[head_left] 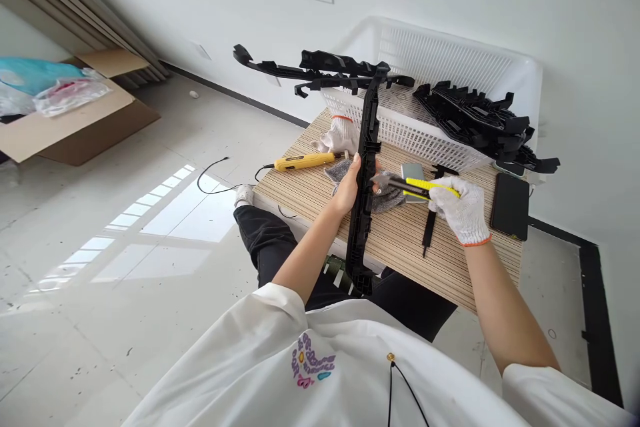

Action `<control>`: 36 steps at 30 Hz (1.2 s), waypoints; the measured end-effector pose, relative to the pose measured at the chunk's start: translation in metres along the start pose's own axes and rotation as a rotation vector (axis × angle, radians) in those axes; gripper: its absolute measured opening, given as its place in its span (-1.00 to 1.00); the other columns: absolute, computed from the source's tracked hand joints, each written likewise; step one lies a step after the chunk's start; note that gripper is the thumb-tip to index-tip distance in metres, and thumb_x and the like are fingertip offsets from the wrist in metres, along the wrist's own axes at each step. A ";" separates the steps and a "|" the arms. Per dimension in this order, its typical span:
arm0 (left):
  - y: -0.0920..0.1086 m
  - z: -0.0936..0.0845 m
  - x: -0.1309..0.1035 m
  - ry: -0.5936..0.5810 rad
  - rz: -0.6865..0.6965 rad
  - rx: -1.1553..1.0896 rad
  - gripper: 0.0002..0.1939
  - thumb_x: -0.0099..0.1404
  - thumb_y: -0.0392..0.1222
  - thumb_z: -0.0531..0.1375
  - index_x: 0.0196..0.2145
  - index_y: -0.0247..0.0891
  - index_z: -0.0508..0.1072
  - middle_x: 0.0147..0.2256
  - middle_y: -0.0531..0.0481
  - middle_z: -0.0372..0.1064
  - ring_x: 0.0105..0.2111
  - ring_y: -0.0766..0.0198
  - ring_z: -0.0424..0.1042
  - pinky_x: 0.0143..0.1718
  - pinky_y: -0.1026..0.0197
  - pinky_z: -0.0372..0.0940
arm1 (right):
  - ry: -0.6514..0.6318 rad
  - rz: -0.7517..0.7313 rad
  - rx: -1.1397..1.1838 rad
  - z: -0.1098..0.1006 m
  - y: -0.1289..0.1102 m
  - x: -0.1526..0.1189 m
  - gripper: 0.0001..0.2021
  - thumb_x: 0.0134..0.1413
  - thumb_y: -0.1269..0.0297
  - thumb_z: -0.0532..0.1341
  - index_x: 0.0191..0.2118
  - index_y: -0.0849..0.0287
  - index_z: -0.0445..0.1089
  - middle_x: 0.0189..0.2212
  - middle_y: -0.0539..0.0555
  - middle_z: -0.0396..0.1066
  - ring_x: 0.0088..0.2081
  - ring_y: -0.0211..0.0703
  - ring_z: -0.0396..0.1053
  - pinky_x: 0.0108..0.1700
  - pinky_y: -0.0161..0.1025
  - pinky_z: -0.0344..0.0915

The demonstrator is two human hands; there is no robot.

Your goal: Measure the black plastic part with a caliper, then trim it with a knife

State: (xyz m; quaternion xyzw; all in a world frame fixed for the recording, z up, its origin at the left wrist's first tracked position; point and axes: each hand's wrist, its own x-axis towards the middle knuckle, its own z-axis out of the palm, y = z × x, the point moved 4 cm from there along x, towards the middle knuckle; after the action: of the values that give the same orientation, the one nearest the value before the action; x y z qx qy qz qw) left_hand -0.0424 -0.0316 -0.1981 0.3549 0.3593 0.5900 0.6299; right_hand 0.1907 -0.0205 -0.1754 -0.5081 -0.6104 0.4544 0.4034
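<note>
My bare left hand (345, 192) is wrapped around a long black plastic strip (370, 117), held nearly upright above the table. The strip has clips and notches along its length, and its lower end hangs past the table's front edge. My right hand (459, 208), in a white knit glove with an orange cuff, is closed on a yellow-and-black utility knife (419, 187). The knife's front end points left, close to the middle of the strip and my left fingers; whether it touches is unclear. Beneath the hands lies a grey cloth (393, 199).
A white plastic basket (410, 137) at the table's back holds several black plastic parts (475, 120). On the wood-grain table (400, 247) are a yellow corded soldering-iron-like tool (304, 161), a white glove (340, 137), a black phone (510, 205) and a thin black piece (429, 230). A cardboard box (110, 130) stands left.
</note>
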 end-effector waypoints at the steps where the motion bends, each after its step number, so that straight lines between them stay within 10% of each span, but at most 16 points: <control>1: -0.001 0.000 0.001 -0.004 -0.003 -0.010 -0.41 0.48 0.34 -0.01 -0.27 -0.26 0.45 -0.52 0.06 0.29 -0.58 0.38 0.29 -0.50 0.31 0.26 | -0.044 -0.008 -0.006 0.001 -0.001 0.000 -0.77 -0.01 0.05 0.42 -0.30 0.09 0.61 -0.64 -0.04 0.42 -0.58 -0.18 0.39 -0.55 -0.26 0.30; 18: 0.003 -0.002 -0.003 0.085 0.001 -0.001 -0.39 0.47 0.35 0.00 -0.13 -0.27 0.51 -0.37 -0.02 0.50 -0.53 0.33 0.45 -0.44 0.27 0.39 | -0.034 -0.503 -0.581 0.006 -0.022 -0.012 -0.64 0.13 -0.22 0.34 -0.26 -0.05 0.65 -0.35 0.04 0.64 -0.37 -0.05 0.54 -0.27 -0.11 0.42; 25: -0.005 -0.004 -0.019 0.022 -0.084 0.131 -0.26 0.41 0.47 -0.07 -0.17 -0.28 0.52 -0.40 -0.09 0.54 -0.48 0.20 0.54 -0.40 0.20 0.44 | 0.112 -0.510 -0.641 0.000 -0.018 -0.011 -0.60 0.12 -0.24 0.32 -0.22 -0.03 0.66 -0.40 0.07 0.63 -0.45 -0.02 0.52 -0.35 -0.09 0.40; 36: -0.005 -0.002 -0.050 -0.001 -0.129 0.299 -0.64 0.34 0.13 0.29 -0.16 -0.22 0.44 -0.40 -0.01 0.53 -0.48 0.17 0.56 -0.39 0.20 0.45 | 0.298 -0.529 -0.620 -0.005 -0.022 -0.011 -0.48 0.04 -0.29 0.35 -0.24 0.13 0.67 -0.46 0.14 0.62 -0.43 0.05 0.57 -0.35 -0.08 0.41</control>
State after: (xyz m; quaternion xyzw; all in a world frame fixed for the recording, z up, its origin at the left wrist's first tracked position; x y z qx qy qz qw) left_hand -0.0436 -0.0814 -0.2015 0.4214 0.4649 0.4879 0.6068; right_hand 0.1916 -0.0327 -0.1531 -0.4915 -0.7624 0.0524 0.4177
